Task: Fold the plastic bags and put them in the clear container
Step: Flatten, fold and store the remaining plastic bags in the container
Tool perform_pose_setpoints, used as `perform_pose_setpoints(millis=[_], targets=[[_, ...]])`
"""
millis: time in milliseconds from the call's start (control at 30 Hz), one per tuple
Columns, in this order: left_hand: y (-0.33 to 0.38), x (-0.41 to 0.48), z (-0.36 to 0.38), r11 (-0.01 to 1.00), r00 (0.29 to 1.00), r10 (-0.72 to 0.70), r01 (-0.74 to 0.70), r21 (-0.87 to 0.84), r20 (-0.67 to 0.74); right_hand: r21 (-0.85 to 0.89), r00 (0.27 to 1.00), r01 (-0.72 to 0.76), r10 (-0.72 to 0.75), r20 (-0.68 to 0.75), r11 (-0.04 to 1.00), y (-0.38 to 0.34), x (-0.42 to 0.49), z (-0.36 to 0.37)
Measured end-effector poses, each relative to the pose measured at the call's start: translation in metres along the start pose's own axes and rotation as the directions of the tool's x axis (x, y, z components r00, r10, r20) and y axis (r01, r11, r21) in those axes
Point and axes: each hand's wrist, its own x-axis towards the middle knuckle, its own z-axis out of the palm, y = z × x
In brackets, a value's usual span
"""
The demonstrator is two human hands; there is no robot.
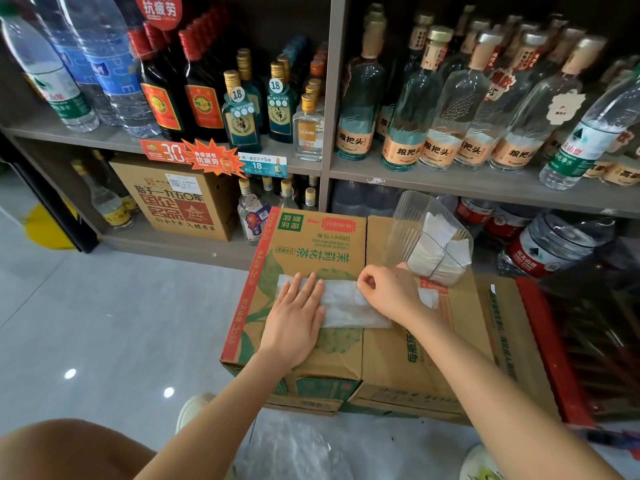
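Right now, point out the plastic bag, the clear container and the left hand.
plastic bag [346, 306]: head view, bare middle between the hands.
clear container [403, 233]: head view, left wall.
left hand [298, 317]: head view, back of hand.

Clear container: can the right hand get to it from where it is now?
Probably yes. The container sits just behind the right hand on the same box, with nothing between them, though its fingers pinch the bag.

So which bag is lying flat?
The flat bag on the cardboard box, under the left hand, pinched by the right hand. Other bags sit bundled in the clear container.
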Motion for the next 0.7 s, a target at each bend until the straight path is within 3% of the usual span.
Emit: perform_pose_setpoints(millis=[100, 167, 200, 300, 367, 600, 700], targets=[[-0.001, 0.0, 0.004, 1.0, 1.0, -0.012, 0.012, 0.015, 0.02, -0.226, 0.974, 0.04, -0.088, -0.207, 0.973, -0.009, -0.011, 0.007], [-0.001, 0.0, 0.005, 0.999, 1.0, -0.018, 0.017, 0.029, 0.025, -0.237, 0.952, 0.088, -0.152, -0.266, 0.968, -0.023, -0.024, 0.021], [-0.002, 0.0, 0.005, 0.999, 1.0, -0.011, 0.01, 0.036, 0.026, -0.229, 0.955, 0.139, -0.192, -0.227, 0.963, -0.029, -0.031, 0.03], [-0.001, 0.0, 0.005, 0.999, 0.999, 0.01, -0.012, 0.048, 0.052, -0.193, 0.981, 0.191, -0.178, 0.079, 0.963, -0.036, -0.043, 0.047], [-0.002, 0.0, 0.005, 0.998, 0.997, 0.0, -0.005, 0.058, 0.078, -0.145, 0.98, 0.153, -0.131, 0.149, 0.978, -0.027, -0.045, 0.048], [0.001, 0.001, 0.002, 0.995, 0.996, -0.009, 0.0, 0.097, 0.094, -0.274, 0.979, -0.11, 0.153, 0.138, 0.955, 0.06, -0.078, 0.033], [0.001, 0.001, 0.001, 0.996, 0.996, -0.004, -0.004, 0.094, 0.088, -0.264, 0.98, -0.16, 0.185, 0.075, 0.951, 0.072, -0.085, 0.027]])
